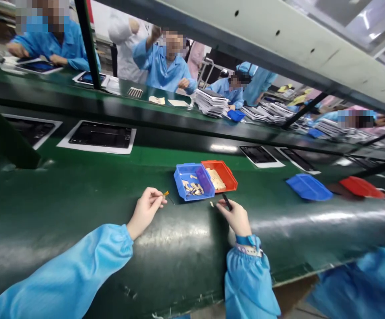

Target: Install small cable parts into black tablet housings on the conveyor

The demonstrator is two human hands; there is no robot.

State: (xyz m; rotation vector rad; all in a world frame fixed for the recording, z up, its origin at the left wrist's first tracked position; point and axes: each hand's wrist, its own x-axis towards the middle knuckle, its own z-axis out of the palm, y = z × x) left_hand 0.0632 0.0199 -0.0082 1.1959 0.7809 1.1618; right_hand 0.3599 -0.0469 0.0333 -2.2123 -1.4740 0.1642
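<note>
My left hand pinches a small part with a yellow-orange strip and a thin dark wire-like end. My right hand has its fingers closed on black tweezers, their tips pointing left over the green bench. A tiny pale piece shows by those tips; whether they grip it I cannot tell. Between and beyond my hands stands a blue bin with small beige and dark parts in it. Touching its right side is a red bin of pale flat pieces.
Black tablet-like panels on white sheets lie farther back, one at left and one at right. Another blue bin and red bin stand to the right. A slanted dark green post rises at left. Several co-workers sit across the line.
</note>
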